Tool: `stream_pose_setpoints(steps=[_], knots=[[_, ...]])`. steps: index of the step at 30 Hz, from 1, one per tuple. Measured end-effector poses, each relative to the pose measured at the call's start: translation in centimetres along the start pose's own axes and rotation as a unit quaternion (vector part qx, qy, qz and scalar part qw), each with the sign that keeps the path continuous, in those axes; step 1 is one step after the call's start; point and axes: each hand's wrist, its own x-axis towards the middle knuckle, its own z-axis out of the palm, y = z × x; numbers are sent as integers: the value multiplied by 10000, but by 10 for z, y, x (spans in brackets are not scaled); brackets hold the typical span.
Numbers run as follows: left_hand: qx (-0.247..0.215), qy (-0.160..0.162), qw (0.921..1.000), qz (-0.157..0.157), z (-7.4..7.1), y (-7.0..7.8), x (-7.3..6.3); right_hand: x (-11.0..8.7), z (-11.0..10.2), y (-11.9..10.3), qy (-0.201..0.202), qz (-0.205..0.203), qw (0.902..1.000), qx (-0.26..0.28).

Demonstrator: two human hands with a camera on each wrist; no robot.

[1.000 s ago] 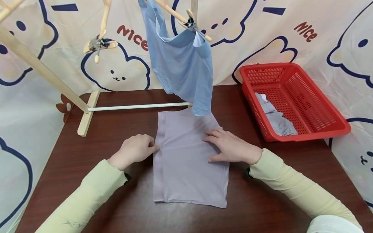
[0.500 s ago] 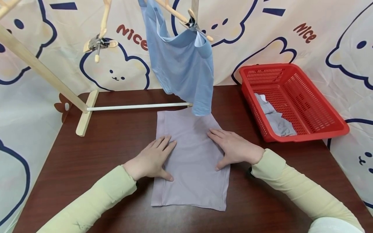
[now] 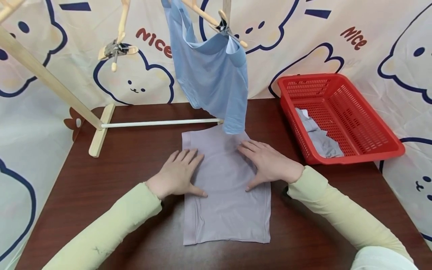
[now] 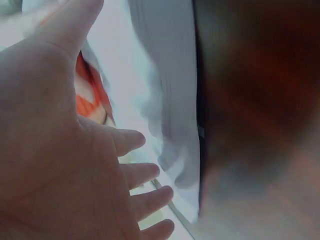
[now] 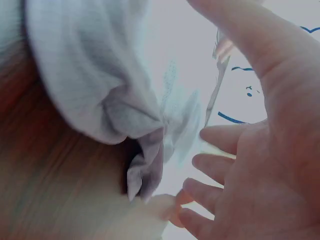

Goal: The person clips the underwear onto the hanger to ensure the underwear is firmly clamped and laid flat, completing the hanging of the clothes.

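A lavender garment [image 3: 231, 217] with a wide band down its left side lies on the dark wooden table [image 3: 141, 165], long side running front to back. My left hand [image 3: 175, 174] rests with spread fingers on its left edge, the thumb reaching inward over the cloth. Across from it, my right hand [image 3: 270, 161] lies on the right edge, fingers extended and thumb apart. Small creases run through the cloth between the hands and near the lower left corner. In the right wrist view, the garment's edge [image 5: 115, 110] bunches into a fold close to the straight fingers.
Blue clothing [image 3: 212, 78] hangs from a clip hanger over the garment's far end. A wooden rack [image 3: 50, 80] with a white crossbar [image 3: 162, 123] stands at back left, another clip hanger [image 3: 116, 48] beside it. The red basket [image 3: 364, 159] at right holds grey clothing [image 3: 324, 142].
My left hand has gone from pinching the left edge to lying spread over it. The garment's near end has shifted right and creased. My right hand stays on the right edge, having shifted slightly.
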Motion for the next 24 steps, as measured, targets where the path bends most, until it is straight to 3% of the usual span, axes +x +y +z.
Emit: stream_pose_setpoints(steps=[3,7,11,18,24], knots=[[-162,-124,9996,-198,-4,-10,12,8,1,3,-138,-27,9999,47],[-246,-341,9984,-373,-6,-18,20,12,2,8,-468,294,9985,-23],[-249,-240,9986,-396,-6,-21,21,12,2,11,-428,451,9980,-57],[-653,298,9969,-334,-11,-26,15,10,2,2,-58,256,9995,170],[-1099,1083,9876,-301,-32,-39,5,4,4,-6,126,68,9996,228]])
